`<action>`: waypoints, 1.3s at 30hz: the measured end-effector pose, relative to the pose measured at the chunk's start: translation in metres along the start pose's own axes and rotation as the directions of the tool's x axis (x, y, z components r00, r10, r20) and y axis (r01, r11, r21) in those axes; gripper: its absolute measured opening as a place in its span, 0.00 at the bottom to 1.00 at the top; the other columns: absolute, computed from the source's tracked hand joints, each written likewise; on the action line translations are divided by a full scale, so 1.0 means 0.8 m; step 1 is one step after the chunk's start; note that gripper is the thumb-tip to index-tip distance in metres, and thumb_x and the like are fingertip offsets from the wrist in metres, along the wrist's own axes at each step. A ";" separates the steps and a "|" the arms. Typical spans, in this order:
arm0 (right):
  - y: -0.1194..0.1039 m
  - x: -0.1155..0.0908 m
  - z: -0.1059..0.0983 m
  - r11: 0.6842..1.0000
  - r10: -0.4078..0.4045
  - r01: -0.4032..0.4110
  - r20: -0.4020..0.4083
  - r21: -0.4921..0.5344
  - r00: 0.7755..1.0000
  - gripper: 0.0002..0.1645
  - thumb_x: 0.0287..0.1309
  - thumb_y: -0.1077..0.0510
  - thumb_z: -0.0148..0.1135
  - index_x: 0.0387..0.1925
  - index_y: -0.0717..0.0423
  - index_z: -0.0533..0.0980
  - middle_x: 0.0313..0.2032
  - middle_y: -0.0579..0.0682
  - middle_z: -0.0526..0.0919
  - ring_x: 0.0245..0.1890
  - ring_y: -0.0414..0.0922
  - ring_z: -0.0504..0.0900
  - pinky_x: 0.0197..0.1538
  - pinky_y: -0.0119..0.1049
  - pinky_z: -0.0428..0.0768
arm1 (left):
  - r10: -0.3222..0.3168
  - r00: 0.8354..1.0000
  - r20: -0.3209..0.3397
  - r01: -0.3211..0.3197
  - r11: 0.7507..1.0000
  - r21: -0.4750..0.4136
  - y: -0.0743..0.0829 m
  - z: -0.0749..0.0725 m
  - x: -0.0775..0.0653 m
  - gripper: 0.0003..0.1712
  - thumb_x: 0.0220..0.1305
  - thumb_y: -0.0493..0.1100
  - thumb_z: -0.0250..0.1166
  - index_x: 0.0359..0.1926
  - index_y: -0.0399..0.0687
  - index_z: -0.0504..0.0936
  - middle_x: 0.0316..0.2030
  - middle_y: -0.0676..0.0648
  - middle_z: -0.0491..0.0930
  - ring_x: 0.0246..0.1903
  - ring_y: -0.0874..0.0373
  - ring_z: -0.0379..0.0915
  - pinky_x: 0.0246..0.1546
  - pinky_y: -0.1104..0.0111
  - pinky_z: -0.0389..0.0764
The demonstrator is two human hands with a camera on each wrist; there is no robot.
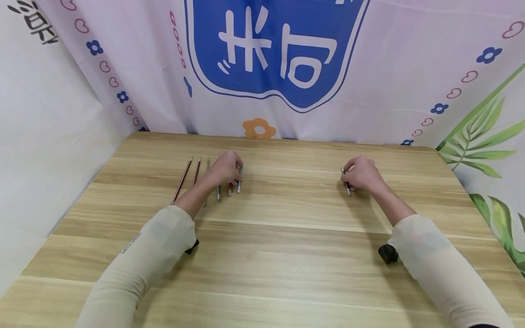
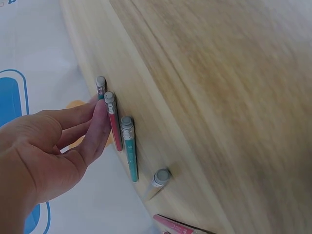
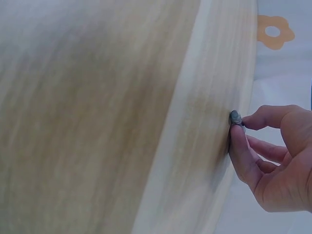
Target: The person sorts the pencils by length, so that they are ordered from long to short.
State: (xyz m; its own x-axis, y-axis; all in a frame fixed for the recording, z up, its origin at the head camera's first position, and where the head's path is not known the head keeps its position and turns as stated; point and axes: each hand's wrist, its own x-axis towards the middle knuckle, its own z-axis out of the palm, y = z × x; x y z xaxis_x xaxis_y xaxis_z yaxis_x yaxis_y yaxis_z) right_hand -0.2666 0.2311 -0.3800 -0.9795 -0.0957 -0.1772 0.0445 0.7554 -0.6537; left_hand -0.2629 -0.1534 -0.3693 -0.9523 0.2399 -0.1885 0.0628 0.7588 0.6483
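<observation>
My left hand (image 1: 225, 168) pinches a blue pencil (image 1: 239, 187) at the right end of a row of pencils on the table. In the left wrist view its fingertips close around that pencil's body, below the grey eraser, and lie right beside a red pencil (image 2: 115, 127). A teal pencil (image 2: 130, 153), a tan pencil (image 2: 158, 182) and another red pencil (image 2: 176, 225) follow in the row. Well to the right, my right hand (image 1: 362, 173) pinches a dark pencil (image 1: 347, 187) between thumb and fingers. Its eraser end (image 3: 235, 117) shows in the right wrist view; the fingers hide most of the rest.
The wooden table (image 1: 279, 255) reaches back to a printed cloth (image 1: 389, 91). At the far left of the row a long dark red pencil (image 1: 182, 180) lies slanted. My left forearm passes over part of the row. Small black devices (image 1: 387, 253) sit under the wrists.
</observation>
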 end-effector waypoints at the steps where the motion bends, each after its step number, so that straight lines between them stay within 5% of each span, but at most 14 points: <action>1: 0.000 0.000 0.000 1.000 0.004 -0.004 0.005 0.007 1.000 0.19 0.57 0.65 0.63 0.48 0.74 0.79 0.27 0.58 0.86 0.18 0.39 0.83 0.25 0.34 0.88 | 0.005 1.000 0.001 -0.005 1.000 0.003 0.000 0.000 -0.001 0.26 0.62 0.22 0.68 0.61 0.19 0.75 0.41 0.28 0.82 0.26 0.50 0.87 0.28 0.69 0.90; 6: -0.002 0.000 0.000 0.998 0.021 -0.024 0.035 0.067 0.999 0.20 0.59 0.66 0.61 0.53 0.73 0.78 0.31 0.59 0.86 0.21 0.40 0.84 0.27 0.36 0.89 | 0.006 1.000 0.002 -0.006 1.000 0.007 0.002 -0.001 -0.002 0.25 0.64 0.23 0.67 0.61 0.19 0.75 0.36 0.30 0.82 0.29 0.47 0.88 0.29 0.69 0.90; 22: -0.032 -0.007 0.012 0.958 0.032 -0.062 0.110 0.279 0.993 0.24 0.64 0.69 0.61 0.60 0.74 0.72 0.35 0.58 0.84 0.25 0.41 0.82 0.31 0.36 0.91 | -0.019 1.000 0.010 0.019 1.000 -0.019 0.003 -0.003 -0.004 0.24 0.65 0.21 0.64 0.62 0.20 0.75 0.52 0.26 0.78 0.35 0.44 0.88 0.30 0.68 0.90; 39: -0.051 -0.001 0.031 0.929 0.005 -0.063 0.159 0.366 0.987 0.26 0.64 0.71 0.63 0.63 0.72 0.71 0.32 0.53 0.82 0.26 0.41 0.80 0.33 0.35 0.90 | -0.015 1.000 -0.015 0.015 1.000 -0.020 -0.001 -0.001 -0.004 0.24 0.63 0.21 0.66 0.61 0.19 0.76 0.39 0.30 0.81 0.27 0.50 0.87 0.28 0.70 0.90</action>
State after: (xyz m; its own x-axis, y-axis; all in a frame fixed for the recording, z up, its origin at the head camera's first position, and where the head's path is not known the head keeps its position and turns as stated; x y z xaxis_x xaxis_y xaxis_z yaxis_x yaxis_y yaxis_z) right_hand -0.2625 0.1841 -0.3717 -0.9357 -0.1938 -0.2947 0.1749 0.4707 -0.8648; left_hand -0.2601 -0.1554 -0.3682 -0.9574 0.2196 -0.1875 0.0426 0.7497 0.6604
